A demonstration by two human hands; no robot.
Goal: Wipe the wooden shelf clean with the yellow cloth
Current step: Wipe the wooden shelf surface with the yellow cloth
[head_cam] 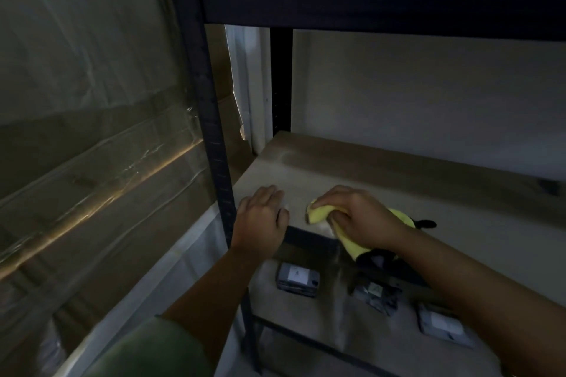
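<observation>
A: Yellow cloth mostly covered by the right hand; its full shape cannot be told.

B: Wooden shelf is cut off at the right edge. Front lip partly hidden by the left hand.

A: Grey packets on the lower board are blurred, labels unreadable; one is half hidden by the right forearm.

B: Dark object beside the cloth cannot be identified.
</observation>
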